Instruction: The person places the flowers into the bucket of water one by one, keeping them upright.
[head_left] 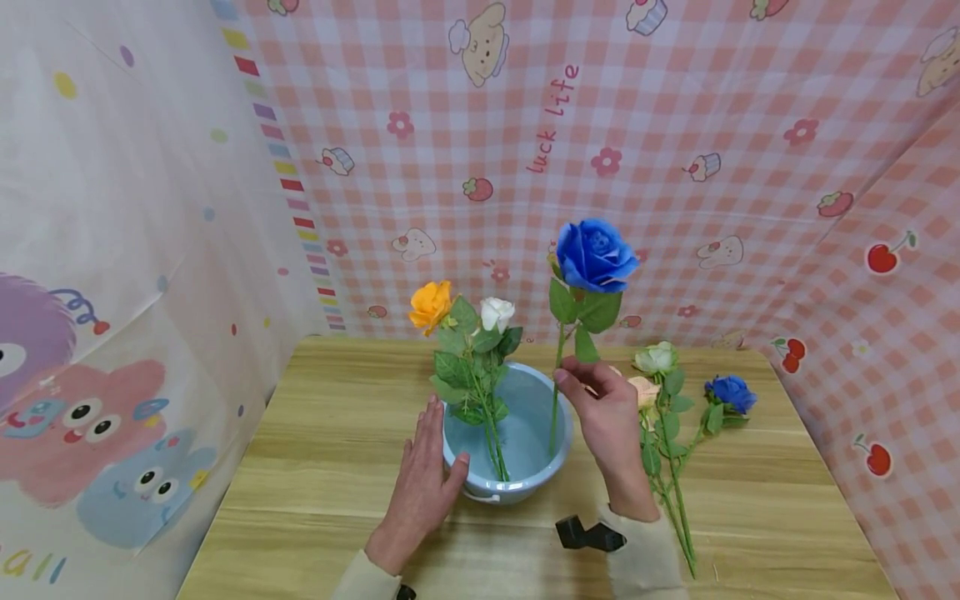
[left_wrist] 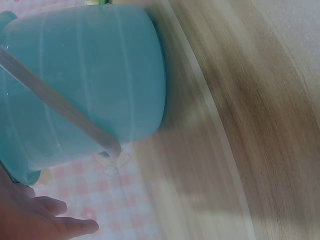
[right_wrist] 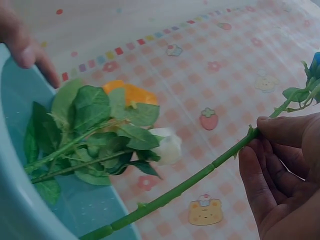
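Observation:
A long-stemmed blue rose stands upright in my right hand, whose thumb and fingertips pinch the green stem partway down. The stem's lower end reaches inside a light blue bucket, on its right side. My left hand rests against the bucket's left rim with fingers extended. An orange rose and a white rose lean to the left inside the bucket. In the left wrist view, the bucket's white handle hangs slanting across its outer wall.
Right of the bucket, a pale green-white rose, a peach rose partly behind my right hand, and a smaller blue rose lie on the wooden table. A pink checked cloth hangs behind the table.

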